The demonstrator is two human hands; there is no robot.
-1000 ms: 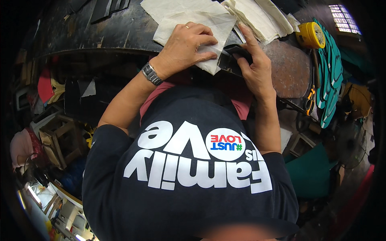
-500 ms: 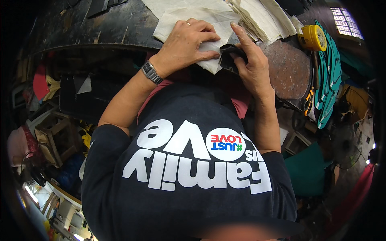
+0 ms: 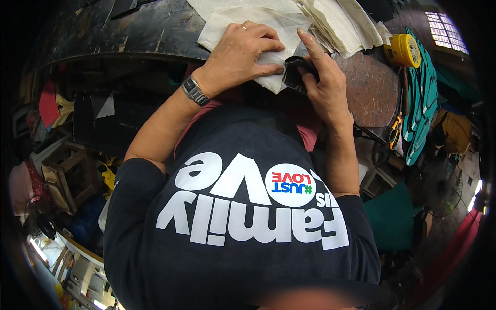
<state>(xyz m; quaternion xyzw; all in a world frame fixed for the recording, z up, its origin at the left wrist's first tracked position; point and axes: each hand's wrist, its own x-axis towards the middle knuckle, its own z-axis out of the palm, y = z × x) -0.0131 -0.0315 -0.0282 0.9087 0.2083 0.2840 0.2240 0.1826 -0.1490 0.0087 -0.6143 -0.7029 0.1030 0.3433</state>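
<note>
My left hand, with a ring and a wristwatch, presses on a white cloth at the edge of the dark worktable. Its fingers are bent over the cloth, thumb along the near side. A corner of the cloth hangs over the edge toward me. In my right hand is a folded piece of black material, pinched by the thumb beside the cloth's corner. The right index finger points up and away. Some of my right fingers are hidden behind the hand.
A stack of off-white cloth lies beyond my right hand. Right of it are a yellow round container, orange-handled scissors and hanging green strips. The dark worktable extends left. A wooden stool stands lower left.
Both hands keep nearly the same pose on the cloth and the black piece. The view has shifted very slightly.
</note>
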